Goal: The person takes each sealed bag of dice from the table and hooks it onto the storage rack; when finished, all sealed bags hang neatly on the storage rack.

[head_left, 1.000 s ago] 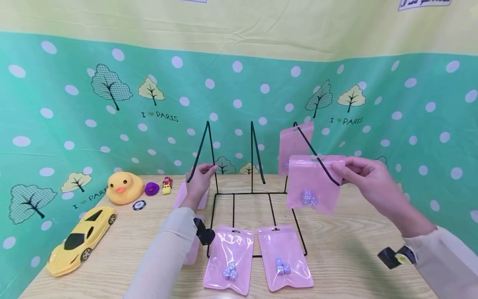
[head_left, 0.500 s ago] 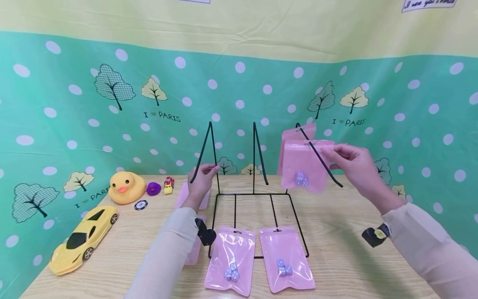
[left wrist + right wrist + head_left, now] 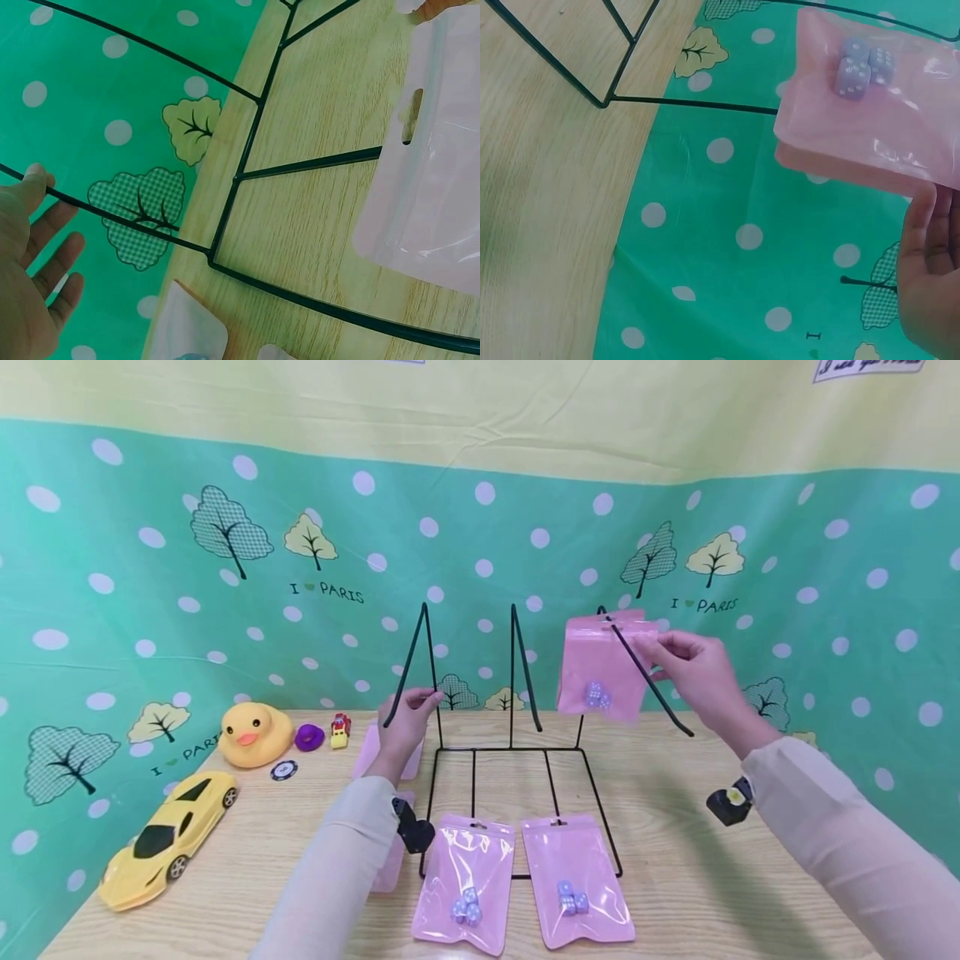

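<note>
A pink zip bag [image 3: 600,664] with several lilac dice [image 3: 855,71] in it hangs on the right prong of a black wire rack [image 3: 510,748]. My right hand [image 3: 701,677] pinches this bag by its upper right edge. Behind it, mostly hidden, another pink bag [image 3: 628,615] hangs on the same prong. On the left side, my left hand [image 3: 405,722] pinches the rack's left upright between thumb and forefinger; in the left wrist view the other fingers [image 3: 64,262] spread loosely beneath the wire. The left and middle prongs bear no bag.
Two pink bags of dice, a left one [image 3: 463,868] and a right one [image 3: 576,868], lie over the rack's front. More pink bags [image 3: 386,868] lie partly behind the left arm. A yellow toy car [image 3: 172,835], rubber duck [image 3: 257,735], purple toy [image 3: 309,737] and poker chip [image 3: 284,770] sit left.
My right hand has moved back and left, sliding the bag along the right prong until it overlaps the bag behind. The left hand stays on the upright.
</note>
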Tool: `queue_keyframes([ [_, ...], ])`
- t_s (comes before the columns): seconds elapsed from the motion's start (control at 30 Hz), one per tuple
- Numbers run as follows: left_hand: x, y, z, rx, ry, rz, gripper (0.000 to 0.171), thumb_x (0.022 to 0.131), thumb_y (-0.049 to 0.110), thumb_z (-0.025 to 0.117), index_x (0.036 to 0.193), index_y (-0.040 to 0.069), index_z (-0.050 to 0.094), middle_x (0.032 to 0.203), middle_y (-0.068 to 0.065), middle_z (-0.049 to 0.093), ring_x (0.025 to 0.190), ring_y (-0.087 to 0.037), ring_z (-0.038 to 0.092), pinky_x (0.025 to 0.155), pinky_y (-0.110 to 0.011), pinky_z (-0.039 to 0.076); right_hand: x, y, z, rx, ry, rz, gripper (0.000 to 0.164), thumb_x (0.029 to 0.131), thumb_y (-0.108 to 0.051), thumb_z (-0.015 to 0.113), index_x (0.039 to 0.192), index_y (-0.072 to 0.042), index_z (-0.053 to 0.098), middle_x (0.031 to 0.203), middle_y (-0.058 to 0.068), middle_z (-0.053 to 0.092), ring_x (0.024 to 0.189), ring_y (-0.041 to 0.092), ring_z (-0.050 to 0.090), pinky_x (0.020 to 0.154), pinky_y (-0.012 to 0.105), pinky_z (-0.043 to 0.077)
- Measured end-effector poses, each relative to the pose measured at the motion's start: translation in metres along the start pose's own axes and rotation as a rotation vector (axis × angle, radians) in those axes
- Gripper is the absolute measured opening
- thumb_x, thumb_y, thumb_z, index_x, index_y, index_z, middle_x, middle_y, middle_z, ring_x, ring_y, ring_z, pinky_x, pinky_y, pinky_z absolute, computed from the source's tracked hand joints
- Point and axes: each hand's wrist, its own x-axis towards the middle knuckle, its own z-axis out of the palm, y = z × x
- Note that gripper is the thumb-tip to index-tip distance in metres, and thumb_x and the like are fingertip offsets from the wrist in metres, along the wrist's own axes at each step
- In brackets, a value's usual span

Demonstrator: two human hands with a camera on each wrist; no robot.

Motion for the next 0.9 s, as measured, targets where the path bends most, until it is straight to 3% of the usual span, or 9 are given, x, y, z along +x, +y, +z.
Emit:
queue_keyframes([
  [0.2,-0.001,0.001,0.000,-0.001,0.001,0.010,0.037,0.100,0.038,0.066,0.126,0.012,0.073,0.124,-0.012,0.071,0.121,-0.031,0.060,0.099,-0.049,0.048,0.007,-0.003,0.003,-0.032,0.046,0.001,0.033,0.095,-0.048,0.069,0.104,-0.017,0.075,0.084,-0.014,0.069,0.074,0.008,0.066,0.056,0.022,0.048],
  [0.47,-0.001,0.001,0.000,0.000,-0.001,0.011,0.037,0.100,0.038,0.066,0.126,0.012,0.072,0.123,-0.012,0.071,0.120,-0.031,0.061,0.098,-0.048,0.049,0.012,-0.002,0.010,-0.039,0.107,0.015,0.047,0.092,-0.052,0.070,0.109,-0.009,0.074,0.084,-0.015,0.069,0.076,0.008,0.063,0.067,0.020,0.054],
  [0.9,-0.002,0.001,0.000,-0.006,0.009,0.018,0.035,0.101,0.036,0.066,0.125,0.011,0.073,0.122,-0.012,0.071,0.119,-0.031,0.060,0.099,-0.049,0.048,0.010,-0.003,0.013,-0.155,0.136,-0.021,0.056,0.094,-0.057,0.066,0.109,-0.004,0.074,0.087,-0.011,0.070,0.082,0.010,0.062,0.066,0.017,0.052],
])
